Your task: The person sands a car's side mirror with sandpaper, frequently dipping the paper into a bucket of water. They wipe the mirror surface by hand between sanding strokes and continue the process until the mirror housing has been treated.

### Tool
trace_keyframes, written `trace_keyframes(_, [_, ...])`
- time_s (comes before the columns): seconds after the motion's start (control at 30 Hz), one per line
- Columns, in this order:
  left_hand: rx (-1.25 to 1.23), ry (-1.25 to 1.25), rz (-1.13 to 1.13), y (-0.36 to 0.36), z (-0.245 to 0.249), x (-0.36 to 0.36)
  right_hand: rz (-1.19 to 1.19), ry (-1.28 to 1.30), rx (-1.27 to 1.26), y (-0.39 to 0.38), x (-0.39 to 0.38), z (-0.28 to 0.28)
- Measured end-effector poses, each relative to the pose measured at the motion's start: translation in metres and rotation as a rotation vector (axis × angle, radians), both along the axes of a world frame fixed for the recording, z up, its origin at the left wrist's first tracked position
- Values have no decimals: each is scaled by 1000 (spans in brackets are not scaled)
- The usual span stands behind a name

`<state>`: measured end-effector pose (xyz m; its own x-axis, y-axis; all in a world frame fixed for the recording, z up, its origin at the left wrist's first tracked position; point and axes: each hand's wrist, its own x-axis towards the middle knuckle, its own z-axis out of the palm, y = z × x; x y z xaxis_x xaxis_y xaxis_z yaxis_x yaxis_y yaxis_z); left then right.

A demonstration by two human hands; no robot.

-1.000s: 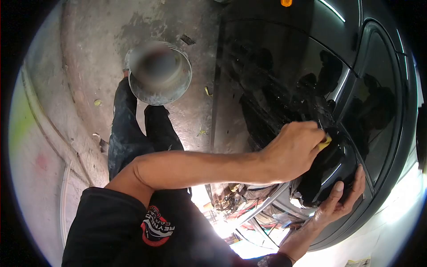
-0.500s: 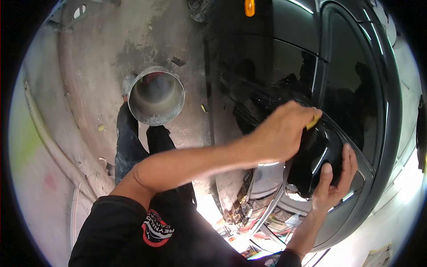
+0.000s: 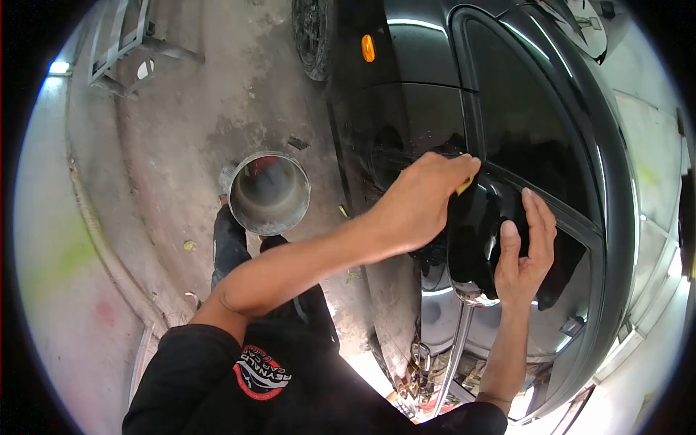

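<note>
The side mirror (image 3: 471, 246) of a black car, its housing glossy black, lies between my two hands. At its upper edge, close to the window corner, my left hand (image 3: 420, 199) is closed in a pinch. A small yellow pad (image 3: 465, 187) shows under those fingertips, against the housing; most of it is hidden by the hand. My right hand (image 3: 525, 254) lies on the housing's near right side, thumb and fingers stretched out and apart. Beyond the mirror is the car's dark side window (image 3: 540, 109).
A round bucket (image 3: 243, 206) stands on the concrete floor (image 3: 170, 167), near my feet. The car's door panel (image 3: 424, 109) and front wheel (image 3: 310, 40) are beyond it. A metal frame (image 3: 119, 47) stands at the far left. A pale wall (image 3: 69, 290) runs along the left.
The view has shifted and turned, so the bucket sits lower and the mirror further left. Both hands remain at the mirror; the right fingers look straighter. The left still pinches the yellow pad.
</note>
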<state>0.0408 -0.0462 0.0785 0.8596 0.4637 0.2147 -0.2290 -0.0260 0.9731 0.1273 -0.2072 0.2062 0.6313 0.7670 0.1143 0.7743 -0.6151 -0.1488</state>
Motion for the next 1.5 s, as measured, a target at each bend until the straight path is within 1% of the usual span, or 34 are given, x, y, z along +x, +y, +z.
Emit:
trace_keyframes(0.1, [270,-93,174,-12,0,11,-12,27,56,-2,0,0])
trace_keyframes(0.13, [246,-83,26,0,6,18,-26,45,84,-3,-1,1])
trace_keyframes(0.23, [357,-108,91,-11,14,18,-49,91,172,-5,2,-1])
trace_keyframes(0.27, [398,-65,129,-22,18,4,-58,115,200,-5,3,0])
trace_keyframes(0.37, [532,-97,195,-49,25,-26,-80,179,304,-6,3,1])
trace_keyframes(0.4, [502,-115,241,-51,21,-20,-85,202,340,-7,4,1])
trace_keyframes(0.5, [512,-81,168,-27,32,5,-72,243,419,-7,4,2])
trace_keyframes(0.53, [425,-100,98,-18,30,16,-86,266,442,-7,2,2])
trace_keyframes(0.63, [522,-29,203,-32,41,9,-109,332,519,-5,3,3])
trace_keyframes(0.67, [606,-33,211,-42,46,-1,-115,360,542,-5,4,2])
trace_keyframes(0.77, [696,-84,158,-44,55,-7,-112,376,558,-4,4,6])
trace_keyframes(0.8, [672,-103,168,-35,48,7,-105,372,558,-3,6,7])
trace_keyframes(0.83, [567,-44,102,-23,45,20,-102,367,558,-3,7,5])
trace_keyframes(0.9, [486,160,-47,-8,60,26,-122,380,577,-3,7,5])
trace_keyframes(1.0, [677,-31,160,-36,69,16,-119,372,603,-4,8,6])
trace_keyframes(1.03, [772,-91,124,-43,83,9,-120,367,609,-4,9,6])
trace_keyframes(1.1, [718,-92,137,-46,77,7,-120,375,622,-5,9,5])
trace_keyframes(1.17, [611,-82,214,-30,57,14,-123,378,630,-5,9,7])
trace_keyframes(1.2, [435,-2,214,-22,44,18,-128,376,627,-4,8,8])
trace_keyframes(1.23, [306,100,136,-15,54,13,-129,375,618,-4,6,9])
trace_keyframes(1.3, [323,130,170,-22,57,9,-123,379,618,-5,7,7])
trace_keyframes(1.37, [588,-82,321,-47,58,-3,-110,381,620,-2,11,9])
trace_keyframes(1.4, [608,-63,239,-61,70,-13,-112,386,621,-3,10,10])
trace_keyframes(1.43, [572,-70,215,-60,67,-14,-116,396,615,-5,8,9])
trace_keyframes(1.5, [511,-99,175,-44,60,-4,-102,330,523,-3,8,12])
